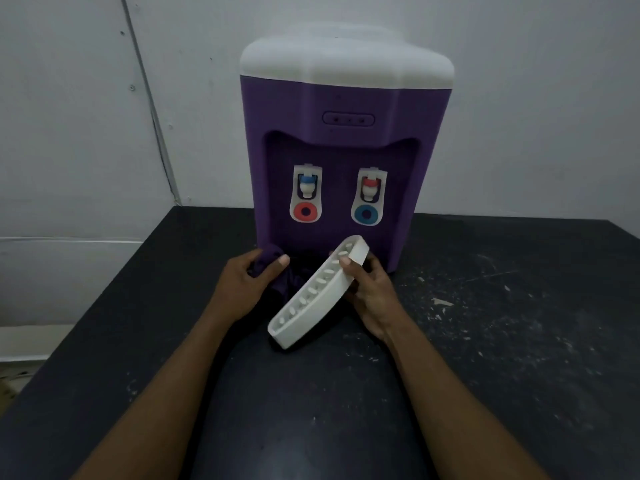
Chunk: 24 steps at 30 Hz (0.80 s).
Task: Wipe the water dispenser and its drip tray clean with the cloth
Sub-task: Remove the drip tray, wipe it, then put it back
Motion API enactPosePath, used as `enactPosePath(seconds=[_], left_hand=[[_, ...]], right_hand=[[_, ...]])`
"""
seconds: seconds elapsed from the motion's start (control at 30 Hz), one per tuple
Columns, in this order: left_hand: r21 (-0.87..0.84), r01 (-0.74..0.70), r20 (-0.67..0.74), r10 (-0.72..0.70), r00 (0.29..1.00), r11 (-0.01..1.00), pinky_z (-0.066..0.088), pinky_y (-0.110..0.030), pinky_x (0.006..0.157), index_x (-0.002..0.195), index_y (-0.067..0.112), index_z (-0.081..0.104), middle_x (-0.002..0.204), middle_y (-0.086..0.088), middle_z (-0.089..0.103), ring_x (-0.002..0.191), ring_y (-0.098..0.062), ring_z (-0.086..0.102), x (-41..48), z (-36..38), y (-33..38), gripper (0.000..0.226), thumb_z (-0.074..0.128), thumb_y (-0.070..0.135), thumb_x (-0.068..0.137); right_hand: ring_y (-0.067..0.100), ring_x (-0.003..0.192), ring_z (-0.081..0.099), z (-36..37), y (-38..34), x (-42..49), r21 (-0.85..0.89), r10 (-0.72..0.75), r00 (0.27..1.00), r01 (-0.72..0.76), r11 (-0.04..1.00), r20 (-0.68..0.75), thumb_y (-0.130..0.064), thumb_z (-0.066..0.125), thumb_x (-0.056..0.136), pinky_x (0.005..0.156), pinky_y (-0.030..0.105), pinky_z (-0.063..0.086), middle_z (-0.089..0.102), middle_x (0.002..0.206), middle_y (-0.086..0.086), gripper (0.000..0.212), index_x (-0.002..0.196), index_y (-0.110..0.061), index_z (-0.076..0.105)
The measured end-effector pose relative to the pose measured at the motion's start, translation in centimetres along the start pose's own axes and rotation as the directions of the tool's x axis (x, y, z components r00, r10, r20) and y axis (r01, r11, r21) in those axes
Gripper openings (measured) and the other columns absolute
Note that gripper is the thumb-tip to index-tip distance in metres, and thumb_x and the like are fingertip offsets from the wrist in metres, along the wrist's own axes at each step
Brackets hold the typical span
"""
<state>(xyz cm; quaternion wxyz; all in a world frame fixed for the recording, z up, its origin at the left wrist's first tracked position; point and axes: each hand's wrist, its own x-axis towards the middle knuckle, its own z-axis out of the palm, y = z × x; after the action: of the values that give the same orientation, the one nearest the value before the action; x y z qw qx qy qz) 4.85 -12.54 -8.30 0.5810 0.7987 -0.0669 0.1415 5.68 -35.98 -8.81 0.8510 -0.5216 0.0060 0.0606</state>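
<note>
A: Two hands work in front of us, read from left to right; our left hand [247, 284] is clenched around a bunched dark purple cloth [277, 271], thumb on top, low against the foot of the water dispenser [346, 150]; part of the cloth hangs down behind the drip tray [317, 296].

B: Agreed; the white drip tray is out of its seat, tilted on edge above the black table [519, 341], slotted face turned toward the cloth; its far end is grasped by our right hand [369, 292], thumb across the upper rim, fingers wrapped beneath.

A: And the dispenser itself stands upright at the back of the table, against the pale wall [86, 116]; white top, purple body, left tap [306, 194] and right tap [369, 197] in the recess; the bay below them is bare where the tray belongs.

B: As to progress, we judge the tray step to be in hand; cloth and tray are just beside each other, though we cannot tell whether they touch at the working face.

A: Whether the body has been wiped, we cannot say; no streaks or wet patches show in this dim light.

B: Left to do, as we judge it: finish the slots and rim, reseat the tray in the bay; pale specks on the table at right lie outside the task.
</note>
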Motion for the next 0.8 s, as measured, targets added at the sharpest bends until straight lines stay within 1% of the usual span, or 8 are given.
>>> enactPosePath(seconds=[0.17,0.3,0.4,0.47,0.57,0.63,0.7,0.8], left_hand=[[-0.010,-0.009,0.015,0.009,1.000,1.000,0.050,-0.017,0.077,0.099,0.025,0.066,0.095,0.005,0.072,0.089,-0.007,0.067,0.4,1.5,0.1,0.023,0.051,0.042,0.104],[-0.057,0.012,-0.008,-0.013,1.000,0.998,0.046,-0.014,0.076,0.097,0.021,0.061,0.096,0.003,0.068,0.090,-0.009,0.063,1.2,2.2,0.7,0.031,0.041,0.045,0.103],[-0.167,0.090,0.017,-0.088,0.996,0.982,0.044,-0.004,0.076,0.089,0.046,0.066,0.093,0.024,0.069,0.089,0.010,0.062,1.5,2.6,1.5,0.036,0.032,0.057,0.090],[-0.187,0.154,0.021,-0.152,0.988,0.970,0.045,-0.013,0.081,0.087,0.044,0.065,0.090,0.026,0.067,0.087,0.011,0.061,2.0,2.7,1.6,0.039,0.031,0.061,0.087],[-0.106,0.149,0.097,-0.139,0.986,0.983,0.046,-0.033,0.080,0.087,0.013,0.059,0.084,0.001,0.064,0.082,-0.014,0.059,3.2,2.4,2.1,0.040,0.036,0.047,0.087],[-0.131,0.151,0.161,-0.129,0.978,0.980,0.050,-0.029,0.076,0.082,0.020,0.066,0.083,0.000,0.067,0.080,-0.013,0.061,3.6,2.3,2.3,0.026,0.044,0.030,0.092],[-0.134,0.148,0.216,-0.117,0.969,0.980,0.053,-0.018,0.070,0.080,0.030,0.072,0.080,0.005,0.071,0.076,-0.007,0.065,3.7,2.3,2.4,0.031,0.050,0.015,0.097],[-0.029,0.142,0.268,-0.129,0.955,0.989,0.051,-0.013,0.069,0.083,0.033,0.073,0.080,0.011,0.073,0.074,0.000,0.067,3.9,2.3,2.4,0.032,0.052,0.014,0.099]], right_hand=[[0.028,0.111,0.071,1.6,0.4,1.3,-0.031,0.098,0.995,-0.097,0.995,0.020,-0.020,0.054,0.099,0.092,0.040,0.060,0.074,0.123,0.013,0.034,0.129,-0.009,0.068],[0.031,0.112,0.071,1.8,0.9,1.8,-0.101,0.086,0.996,-0.085,0.991,0.000,-0.023,0.050,0.104,0.096,0.043,0.059,0.076,0.119,0.013,0.032,0.127,-0.010,0.068],[0.030,0.109,0.073,1.4,1.2,1.9,-0.130,0.041,0.999,-0.041,0.991,-0.002,-0.024,0.053,0.104,0.095,0.044,0.059,0.076,0.117,0.013,0.028,0.124,-0.013,0.068],[0.028,0.102,0.075,1.5,1.3,2.0,-0.154,0.017,1.000,-0.015,0.988,0.010,-0.027,0.056,0.103,0.086,0.040,0.062,0.077,0.113,0.013,0.027,0.125,-0.016,0.067],[0.023,0.095,0.076,1.7,1.5,2.1,-0.198,-0.004,0.999,0.011,0.980,0.036,-0.031,0.058,0.102,0.076,0.031,0.061,0.077,0.109,0.010,0.029,0.130,-0.024,0.064],[0.020,0.093,0.076,1.7,1.6,2.1,-0.214,-0.016,0.999,0.026,0.977,0.051,-0.032,0.058,0.103,0.075,0.028,0.060,0.077,0.106,0.007,0.029,0.131,-0.027,0.063],[0.019,0.091,0.075,1.7,1.7,2.1,-0.216,-0.017,0.998,0.030,0.976,0.064,-0.032,0.058,0.103,0.074,0.028,0.059,0.077,0.103,0.005,0.029,0.132,-0.027,0.062],[0.017,0.088,0.075,1.7,1.6,2.2,-0.209,-0.006,0.998,0.020,0.978,0.067,-0.032,0.058,0.103,0.074,0.028,0.060,0.078,0.100,0.002,0.030,0.132,-0.027,0.062]])
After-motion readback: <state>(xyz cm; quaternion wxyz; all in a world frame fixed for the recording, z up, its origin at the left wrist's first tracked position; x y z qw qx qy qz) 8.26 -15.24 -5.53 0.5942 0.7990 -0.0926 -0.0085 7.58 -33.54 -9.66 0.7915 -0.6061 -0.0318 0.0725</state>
